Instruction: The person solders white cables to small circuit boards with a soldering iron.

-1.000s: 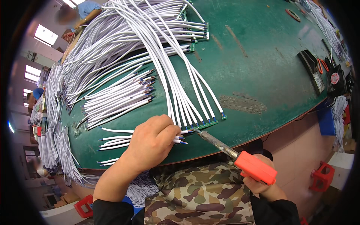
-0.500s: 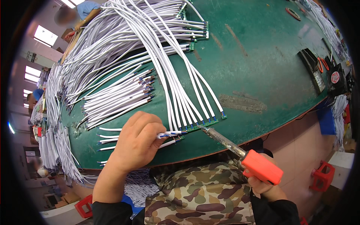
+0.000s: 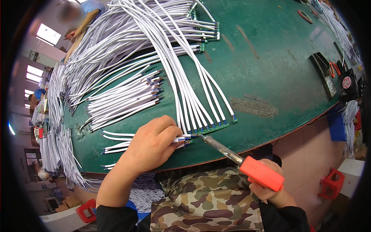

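Observation:
My left hand (image 3: 154,143) is closed in a pinch on a white cable (image 3: 179,139), whose stripped end with blue and brown wires points at a narrow green circuit board strip (image 3: 211,128). My right hand (image 3: 266,181) grips a soldering iron (image 3: 259,173) by its red handle. The iron's metal tip meets the strip's left end, close to the cable's bare wires. Whether the tip touches the wires is too small to tell. Several long white cables (image 3: 181,89) run from the strip toward the far side. More short white cables (image 3: 116,145) lie under and beside my left hand.
A bundle of cut white cables (image 3: 119,104) lies left on the green table (image 3: 262,73), with a large heap of long cables (image 3: 112,42) behind. At the right stand a black holder (image 3: 322,73) and orange-handled tool (image 3: 334,67). Another person (image 3: 91,11) is at the far left.
My left hand has moved right and brought the cable's end to the strip. The soldering iron has shifted left and slightly down, its tip now at the strip's left end.

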Action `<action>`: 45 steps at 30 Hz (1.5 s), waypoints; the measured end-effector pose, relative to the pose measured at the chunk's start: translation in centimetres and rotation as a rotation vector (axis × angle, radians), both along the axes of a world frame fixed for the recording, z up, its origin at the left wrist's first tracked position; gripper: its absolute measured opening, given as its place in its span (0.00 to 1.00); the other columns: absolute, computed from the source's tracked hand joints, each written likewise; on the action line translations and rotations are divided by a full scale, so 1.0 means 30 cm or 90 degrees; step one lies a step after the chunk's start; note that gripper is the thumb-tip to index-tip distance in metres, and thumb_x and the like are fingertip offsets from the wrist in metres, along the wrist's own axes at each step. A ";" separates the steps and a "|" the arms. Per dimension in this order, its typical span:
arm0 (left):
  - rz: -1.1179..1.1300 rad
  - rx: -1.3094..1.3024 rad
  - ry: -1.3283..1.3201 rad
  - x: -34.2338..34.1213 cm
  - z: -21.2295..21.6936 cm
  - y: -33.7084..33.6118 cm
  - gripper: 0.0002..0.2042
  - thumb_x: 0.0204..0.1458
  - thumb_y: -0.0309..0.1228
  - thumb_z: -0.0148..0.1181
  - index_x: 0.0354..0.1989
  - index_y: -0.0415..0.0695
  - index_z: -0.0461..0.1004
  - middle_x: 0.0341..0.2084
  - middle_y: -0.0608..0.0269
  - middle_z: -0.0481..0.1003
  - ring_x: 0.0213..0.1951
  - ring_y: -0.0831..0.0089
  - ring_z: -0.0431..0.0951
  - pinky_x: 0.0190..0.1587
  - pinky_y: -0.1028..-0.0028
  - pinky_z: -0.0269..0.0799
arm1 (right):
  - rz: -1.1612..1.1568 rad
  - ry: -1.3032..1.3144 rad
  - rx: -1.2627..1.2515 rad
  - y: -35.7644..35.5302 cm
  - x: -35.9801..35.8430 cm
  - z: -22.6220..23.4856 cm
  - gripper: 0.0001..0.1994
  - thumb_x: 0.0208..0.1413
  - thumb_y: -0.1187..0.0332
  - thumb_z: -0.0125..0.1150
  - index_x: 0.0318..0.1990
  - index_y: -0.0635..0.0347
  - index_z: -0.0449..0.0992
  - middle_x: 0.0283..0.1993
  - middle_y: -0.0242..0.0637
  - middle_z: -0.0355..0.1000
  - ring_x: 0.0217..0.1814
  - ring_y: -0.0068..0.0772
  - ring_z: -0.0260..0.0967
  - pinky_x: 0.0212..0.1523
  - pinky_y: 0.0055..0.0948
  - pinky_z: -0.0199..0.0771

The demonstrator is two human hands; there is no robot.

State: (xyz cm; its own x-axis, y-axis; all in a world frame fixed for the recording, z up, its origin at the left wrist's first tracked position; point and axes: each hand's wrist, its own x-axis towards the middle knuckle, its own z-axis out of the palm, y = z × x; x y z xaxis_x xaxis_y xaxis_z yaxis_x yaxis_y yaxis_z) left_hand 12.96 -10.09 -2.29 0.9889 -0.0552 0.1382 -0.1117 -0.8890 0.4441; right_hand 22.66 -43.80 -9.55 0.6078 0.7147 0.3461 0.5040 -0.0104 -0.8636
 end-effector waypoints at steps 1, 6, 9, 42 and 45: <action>-0.002 -0.004 0.003 -0.002 -0.002 0.003 0.13 0.45 0.24 0.73 0.38 0.43 0.76 0.34 0.57 0.74 0.35 0.54 0.77 0.37 0.60 0.73 | -0.001 -0.003 0.001 0.003 -0.002 0.001 0.10 0.54 0.60 0.66 0.29 0.54 0.76 0.27 0.34 0.73 0.25 0.42 0.72 0.27 0.36 0.70; -0.001 -0.016 0.004 0.000 -0.007 0.006 0.13 0.44 0.22 0.73 0.36 0.43 0.75 0.34 0.56 0.75 0.36 0.53 0.77 0.37 0.60 0.73 | -0.008 -0.020 -0.007 0.001 -0.005 -0.005 0.09 0.54 0.61 0.66 0.29 0.54 0.76 0.27 0.34 0.73 0.25 0.43 0.72 0.27 0.37 0.70; 0.009 -0.062 -0.016 -0.006 -0.008 0.015 0.14 0.43 0.22 0.73 0.37 0.42 0.74 0.33 0.55 0.75 0.35 0.54 0.77 0.37 0.61 0.72 | 0.005 0.001 -0.008 -0.003 -0.007 -0.010 0.09 0.54 0.61 0.66 0.29 0.54 0.76 0.27 0.33 0.74 0.26 0.42 0.72 0.27 0.37 0.70; -0.029 -0.022 -0.113 -0.050 -0.005 0.072 0.17 0.41 0.18 0.68 0.40 0.42 0.74 0.34 0.54 0.79 0.34 0.54 0.79 0.36 0.59 0.75 | -0.022 -0.095 -0.034 -0.009 -0.016 -0.015 0.05 0.44 0.70 0.63 0.30 0.54 0.77 0.29 0.34 0.74 0.27 0.43 0.73 0.28 0.37 0.71; -0.019 -0.049 -0.085 -0.070 -0.016 0.076 0.17 0.41 0.18 0.68 0.42 0.41 0.74 0.33 0.54 0.79 0.33 0.52 0.80 0.35 0.58 0.76 | -0.026 -0.050 -0.036 -0.025 -0.004 -0.012 0.04 0.50 0.66 0.65 0.31 0.52 0.79 0.31 0.34 0.76 0.31 0.43 0.75 0.31 0.37 0.73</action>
State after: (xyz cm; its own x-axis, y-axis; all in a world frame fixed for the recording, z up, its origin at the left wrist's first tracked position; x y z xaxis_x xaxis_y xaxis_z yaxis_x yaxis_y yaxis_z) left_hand 10.87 -7.81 -2.76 0.9593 -0.0689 0.2739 -0.2008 -0.8484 0.4898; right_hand 22.53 -44.57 -9.90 0.6091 0.7099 0.3537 0.5687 -0.0801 -0.8186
